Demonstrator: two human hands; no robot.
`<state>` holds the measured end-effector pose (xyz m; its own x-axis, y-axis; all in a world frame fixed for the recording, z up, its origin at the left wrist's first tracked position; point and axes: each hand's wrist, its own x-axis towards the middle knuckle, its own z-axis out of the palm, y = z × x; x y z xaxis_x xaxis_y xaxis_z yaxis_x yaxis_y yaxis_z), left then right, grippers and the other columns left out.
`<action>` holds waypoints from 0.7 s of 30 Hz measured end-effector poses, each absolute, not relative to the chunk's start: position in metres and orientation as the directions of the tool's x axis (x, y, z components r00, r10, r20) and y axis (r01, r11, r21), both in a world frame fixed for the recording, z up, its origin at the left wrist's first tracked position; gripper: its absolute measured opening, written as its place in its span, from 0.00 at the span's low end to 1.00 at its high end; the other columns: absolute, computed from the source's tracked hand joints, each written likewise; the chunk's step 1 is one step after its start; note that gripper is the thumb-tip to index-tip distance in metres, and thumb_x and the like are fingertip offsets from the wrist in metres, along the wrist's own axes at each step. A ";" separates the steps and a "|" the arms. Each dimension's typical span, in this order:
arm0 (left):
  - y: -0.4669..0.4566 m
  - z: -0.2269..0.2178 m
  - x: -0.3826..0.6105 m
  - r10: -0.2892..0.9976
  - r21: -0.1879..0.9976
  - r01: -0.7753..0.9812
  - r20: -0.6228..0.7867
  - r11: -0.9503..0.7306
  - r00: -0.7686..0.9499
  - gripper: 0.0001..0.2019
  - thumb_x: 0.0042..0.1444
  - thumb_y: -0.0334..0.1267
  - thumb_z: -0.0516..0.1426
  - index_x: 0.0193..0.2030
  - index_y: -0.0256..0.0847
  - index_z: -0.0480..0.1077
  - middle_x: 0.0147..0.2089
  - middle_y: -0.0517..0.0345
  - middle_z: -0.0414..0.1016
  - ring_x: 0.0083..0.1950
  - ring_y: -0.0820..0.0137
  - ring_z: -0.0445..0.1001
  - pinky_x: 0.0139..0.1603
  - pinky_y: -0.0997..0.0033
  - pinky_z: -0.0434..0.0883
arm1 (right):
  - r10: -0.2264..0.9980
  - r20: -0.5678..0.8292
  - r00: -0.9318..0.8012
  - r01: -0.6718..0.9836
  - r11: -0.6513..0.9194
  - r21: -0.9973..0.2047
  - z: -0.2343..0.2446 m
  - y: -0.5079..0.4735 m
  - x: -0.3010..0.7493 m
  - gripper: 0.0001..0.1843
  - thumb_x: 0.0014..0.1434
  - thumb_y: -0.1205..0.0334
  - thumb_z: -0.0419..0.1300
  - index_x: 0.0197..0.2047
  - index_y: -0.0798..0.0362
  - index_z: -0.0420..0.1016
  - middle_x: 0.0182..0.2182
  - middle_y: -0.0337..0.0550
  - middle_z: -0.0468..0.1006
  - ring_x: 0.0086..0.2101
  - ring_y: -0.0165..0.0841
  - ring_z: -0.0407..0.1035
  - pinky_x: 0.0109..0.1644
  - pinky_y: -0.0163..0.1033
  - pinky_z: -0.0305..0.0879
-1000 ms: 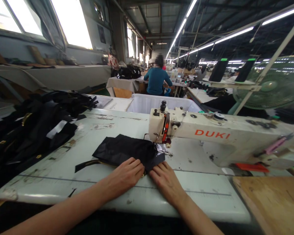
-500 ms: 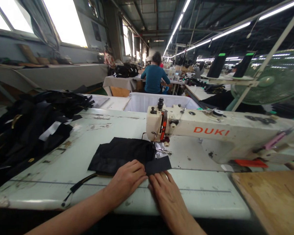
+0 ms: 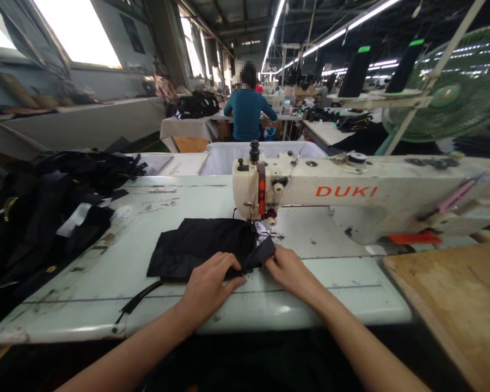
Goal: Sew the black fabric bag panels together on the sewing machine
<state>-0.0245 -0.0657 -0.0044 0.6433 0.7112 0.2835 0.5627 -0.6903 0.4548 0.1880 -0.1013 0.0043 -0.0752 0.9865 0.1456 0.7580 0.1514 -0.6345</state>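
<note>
A black fabric piece (image 3: 200, 245) lies flat on the sewing machine's bed, its right end at the presser foot (image 3: 265, 231) of the white sewing machine (image 3: 294, 185). My left hand (image 3: 212, 286) is closed on its front edge, thumb and fingers bent together. With my right hand (image 3: 292, 272) I pinch the right end of a short black flap (image 3: 263, 251), which bends upward just in front of the foot. The right fingertips are partly hidden behind the flap. A thin black strap (image 3: 141, 298) trails from the piece toward the table's front edge.
A heap of black fabric pieces (image 3: 44, 212) covers the table's left side. Behind the machine stands a white bin (image 3: 224, 154). A wooden board (image 3: 453, 294) adjoins on the right, below thread cones (image 3: 355, 73) and a green fan (image 3: 445, 95). A co-worker (image 3: 247, 111) sits ahead.
My right hand has shifted from lying flat beside the left to the flap's right end and now pinches it. The flap has gone from flat to bent up. The camera view has shifted slightly.
</note>
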 end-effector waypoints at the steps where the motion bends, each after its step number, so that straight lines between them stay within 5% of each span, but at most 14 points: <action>1: -0.066 -0.004 -0.025 0.712 0.454 0.565 0.279 -0.689 0.644 0.04 0.56 0.35 0.63 0.37 0.43 0.71 0.39 0.61 0.74 0.42 0.67 0.72 0.45 0.69 0.69 | 0.990 0.123 -0.069 0.750 0.133 -0.648 0.005 -0.096 0.189 0.08 0.60 0.70 0.52 0.34 0.52 0.71 0.29 0.39 0.76 0.32 0.34 0.72 0.34 0.34 0.61; 6: -0.068 -0.004 -0.026 0.689 0.461 0.539 0.269 -0.705 0.673 0.02 0.59 0.37 0.61 0.39 0.45 0.74 0.42 0.61 0.76 0.45 0.66 0.72 0.48 0.69 0.67 | 0.997 0.035 -0.063 0.731 0.070 -0.679 0.011 -0.080 0.188 0.02 0.53 0.67 0.60 0.32 0.52 0.73 0.27 0.36 0.75 0.31 0.33 0.71 0.32 0.32 0.57; 12: -0.068 -0.002 -0.024 0.658 0.452 0.506 0.295 -0.735 0.692 0.06 0.63 0.38 0.57 0.37 0.43 0.75 0.41 0.58 0.74 0.45 0.66 0.71 0.48 0.69 0.67 | 0.997 0.010 -0.079 0.731 0.064 -0.679 0.010 -0.073 0.186 0.07 0.49 0.67 0.63 0.35 0.53 0.74 0.25 0.33 0.74 0.28 0.29 0.68 0.32 0.31 0.57; 21: -0.070 -0.001 -0.028 0.621 0.405 0.497 0.277 -0.768 0.734 0.10 0.65 0.37 0.52 0.46 0.41 0.75 0.44 0.54 0.72 0.47 0.64 0.70 0.49 0.66 0.68 | 0.993 0.026 -0.111 0.810 0.106 -0.577 0.012 -0.076 0.185 0.06 0.53 0.66 0.60 0.36 0.51 0.75 0.28 0.38 0.77 0.32 0.35 0.73 0.36 0.34 0.60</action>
